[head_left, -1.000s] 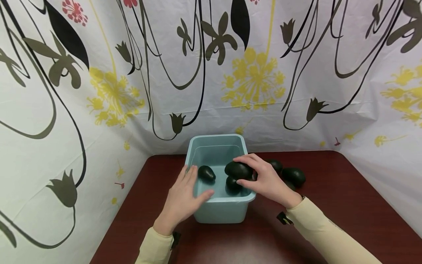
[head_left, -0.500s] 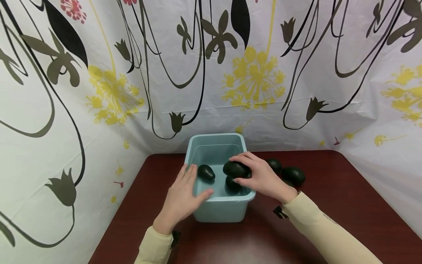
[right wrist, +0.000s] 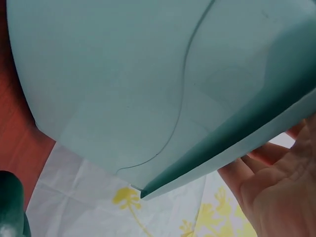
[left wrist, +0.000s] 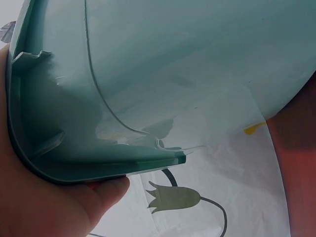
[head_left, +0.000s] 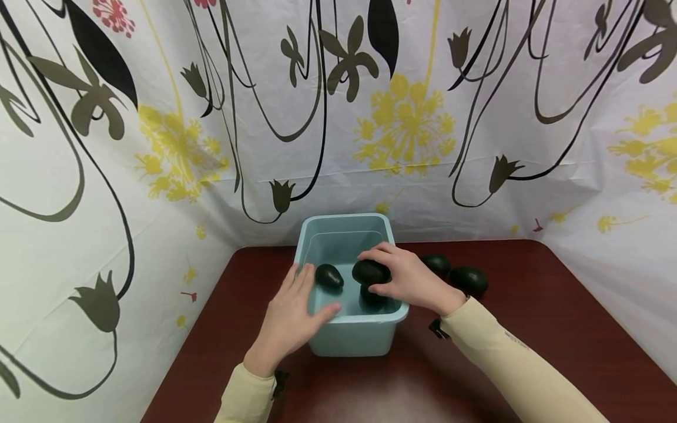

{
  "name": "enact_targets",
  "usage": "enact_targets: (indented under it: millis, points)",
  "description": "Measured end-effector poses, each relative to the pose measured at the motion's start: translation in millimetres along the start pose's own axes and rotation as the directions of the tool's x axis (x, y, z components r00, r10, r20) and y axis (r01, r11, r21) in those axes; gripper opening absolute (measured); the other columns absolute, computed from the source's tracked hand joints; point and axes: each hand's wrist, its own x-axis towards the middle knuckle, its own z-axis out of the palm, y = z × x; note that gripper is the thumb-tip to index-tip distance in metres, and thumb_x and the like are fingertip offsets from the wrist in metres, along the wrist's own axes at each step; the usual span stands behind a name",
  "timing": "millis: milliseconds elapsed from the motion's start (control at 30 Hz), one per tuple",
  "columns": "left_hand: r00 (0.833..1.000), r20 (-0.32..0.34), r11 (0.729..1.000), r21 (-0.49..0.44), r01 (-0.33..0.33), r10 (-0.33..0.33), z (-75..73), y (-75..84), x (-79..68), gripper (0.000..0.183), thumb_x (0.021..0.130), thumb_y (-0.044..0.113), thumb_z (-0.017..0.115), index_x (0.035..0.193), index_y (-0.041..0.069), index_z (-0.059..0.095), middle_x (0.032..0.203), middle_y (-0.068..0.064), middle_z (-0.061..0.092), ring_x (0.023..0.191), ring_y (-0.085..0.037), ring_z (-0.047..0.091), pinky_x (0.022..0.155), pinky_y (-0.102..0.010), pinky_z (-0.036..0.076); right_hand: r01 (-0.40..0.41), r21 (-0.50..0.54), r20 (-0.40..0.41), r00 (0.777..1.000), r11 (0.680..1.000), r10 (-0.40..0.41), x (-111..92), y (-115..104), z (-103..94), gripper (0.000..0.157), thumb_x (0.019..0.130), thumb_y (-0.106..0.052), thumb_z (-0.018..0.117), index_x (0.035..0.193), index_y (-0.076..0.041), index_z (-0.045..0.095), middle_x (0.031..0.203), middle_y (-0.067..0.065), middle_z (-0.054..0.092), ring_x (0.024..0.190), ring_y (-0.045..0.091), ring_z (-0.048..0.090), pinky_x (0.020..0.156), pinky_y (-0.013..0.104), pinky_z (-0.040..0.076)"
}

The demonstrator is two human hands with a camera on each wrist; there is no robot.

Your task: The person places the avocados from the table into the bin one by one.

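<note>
A light blue plastic bin [head_left: 351, 341] stands on the table. My right hand [head_left: 415, 282] reaches over its right rim and grips a dark green avocado [head_left: 370, 272] between thumb and fingers. Partly hidden below that one, another avocado [head_left: 371, 298] lies in the bin. A further avocado [head_left: 329, 278] rests near the left wall inside. My left hand [head_left: 288, 320] lies at the left rim with its fingers straight. In the left wrist view, the bin's rim [left wrist: 69, 175] touches this hand. The right wrist view shows the right hand [right wrist: 281, 192] above the rim, its avocado hidden.
On the dark red table [head_left: 529, 329], right of the bin, lie more avocados, among them a near one [head_left: 469, 281] and a farther one [head_left: 436, 265]. A patterned white cloth [head_left: 338, 158] hangs close behind the table and along its sides.
My right hand has moved a little left, carrying its avocado further in over the bin. The left hand stays at the left rim.
</note>
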Motion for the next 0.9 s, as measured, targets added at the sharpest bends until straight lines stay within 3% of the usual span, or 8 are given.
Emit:
enact_targets:
  millis: [233, 500, 900]
  points:
    - [1.0, 0.004, 1.0, 0.005, -0.002, 0.002, 0.9, -0.8, 0.7, 0.101, 0.089, 0.081, 0.044, 0.156, 0.006, 0.036, 0.161, -0.008, 0.034, 0.151, -0.03, 0.021, 0.097, -0.059, 0.047, -0.043, -0.053, 0.08, 0.996, 0.998, 0.047, 7, -4, -0.9, 0.059, 0.082, -0.028, 0.086, 0.136, -0.027, 0.062, 0.126, -0.007, 0.056, 0.105, 0.012, 0.06, 0.084, 0.034, 0.053]
    - [1.0, 0.004, 1.0, 0.008, 0.005, -0.005, 1.7, -3.2, 0.6, 0.1, 0.089, 0.081, 0.044, 0.157, 0.008, 0.033, 0.162, -0.007, 0.032, 0.152, -0.028, 0.018, 0.099, -0.058, 0.046, -0.022, -0.112, 0.157, 0.987, 0.994, 0.04, 15, -7, 0.0, 0.058, 0.08, -0.025, 0.087, 0.134, -0.022, 0.064, 0.123, -0.002, 0.058, 0.099, 0.014, 0.061, 0.081, 0.033, 0.053]
    - [1.0, -0.008, 1.0, 0.013, -0.002, 0.002, 4.3, -2.6, -0.1, 0.102, 0.089, 0.081, 0.044, 0.156, 0.005, 0.037, 0.161, -0.008, 0.034, 0.152, -0.029, 0.019, 0.098, -0.059, 0.046, -0.038, -0.106, 0.237, 0.97, 0.994, 0.062, 18, -11, 4.5, 0.062, 0.078, -0.021, 0.089, 0.135, -0.022, 0.065, 0.12, -0.003, 0.06, 0.101, 0.015, 0.062, 0.083, 0.035, 0.052]
